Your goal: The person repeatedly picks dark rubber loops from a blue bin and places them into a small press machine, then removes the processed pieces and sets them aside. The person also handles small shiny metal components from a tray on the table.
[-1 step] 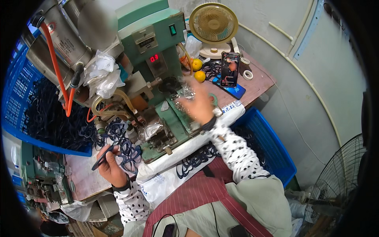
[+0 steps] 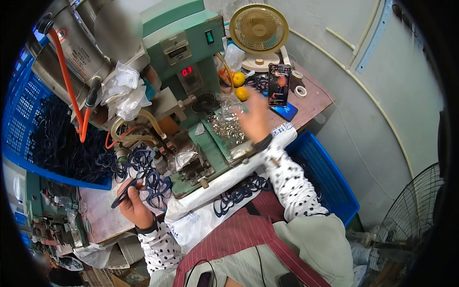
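Note:
My left hand [image 2: 136, 209] is at the lower left, thumb and fingers closed on a dark blue loop-shaped band [image 2: 121, 195]. Beside it, more dark bands [image 2: 152, 179] lie in a tangle on the table. To the right, my right hand [image 2: 256, 119] is over the edge of a pile of small shiny metal pieces [image 2: 226, 125]; its fingers are smeared by motion, and anything in them cannot be made out. Between the hands stands the green machine [image 2: 210, 165], with a metal fixture [image 2: 187, 160] at its front. A row of dark bands [image 2: 241, 191] lies on white sheeting [image 2: 196, 224] near my apron.
A blue basket [image 2: 103, 182] full of dark bands rises at the left; another blue basket [image 2: 334, 184] stands at the right. On the pink tabletop [image 2: 313, 95] are two phones, oranges [image 2: 242, 93], tape rolls [image 2: 300, 91] and a small fan [image 2: 258, 28]. Hoses [image 2: 82, 125] hang at upper left.
My right hand has shifted right, off the metal pieces, which now show more fully. My left hand keeps the band in nearly the same place.

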Demonstrator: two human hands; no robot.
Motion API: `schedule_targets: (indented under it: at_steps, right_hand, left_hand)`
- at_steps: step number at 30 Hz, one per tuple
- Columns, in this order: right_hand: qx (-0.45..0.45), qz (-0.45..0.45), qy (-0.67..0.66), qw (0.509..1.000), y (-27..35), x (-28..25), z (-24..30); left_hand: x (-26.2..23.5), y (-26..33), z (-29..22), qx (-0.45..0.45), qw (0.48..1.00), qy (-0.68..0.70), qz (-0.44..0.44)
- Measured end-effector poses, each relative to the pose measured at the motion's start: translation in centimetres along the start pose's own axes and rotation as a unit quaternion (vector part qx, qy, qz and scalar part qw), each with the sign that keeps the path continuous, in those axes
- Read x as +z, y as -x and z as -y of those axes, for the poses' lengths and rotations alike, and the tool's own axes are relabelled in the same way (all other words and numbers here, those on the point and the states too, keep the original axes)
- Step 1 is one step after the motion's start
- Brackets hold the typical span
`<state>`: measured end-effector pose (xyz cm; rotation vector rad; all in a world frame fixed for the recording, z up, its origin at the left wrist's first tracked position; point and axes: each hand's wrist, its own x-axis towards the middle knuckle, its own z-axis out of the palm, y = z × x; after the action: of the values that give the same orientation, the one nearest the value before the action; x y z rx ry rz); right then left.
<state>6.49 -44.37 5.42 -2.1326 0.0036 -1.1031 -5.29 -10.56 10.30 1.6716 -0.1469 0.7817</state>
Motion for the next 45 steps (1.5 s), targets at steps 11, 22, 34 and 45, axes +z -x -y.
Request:
schedule_targets:
  at_steps: [11,22,34,45]
  right_hand:
    - [0.271,0.101,0.039,0.956,-4.4,-5.0,-22.6]
    - [0.180,-0.048,0.006,0.983,-1.0,-6.0,-10.9]
    - [0.015,0.296,0.146,0.944,5.7,1.6,0.3]
    - [-0.070,0.132,0.050,0.988,5.8,2.1,-1.1]
  left_hand:
    - [-1.3,1.9,3.4,-0.076,0.997,-0.009,0.003]
    - [-1.1,3.7,2.9,0.028,0.996,-0.086,-0.020]
    - [-1.0,4.7,0.8,0.186,0.954,-0.231,0.035]
    - [5.9,2.7,-0.3,0.376,0.867,-0.092,0.315]
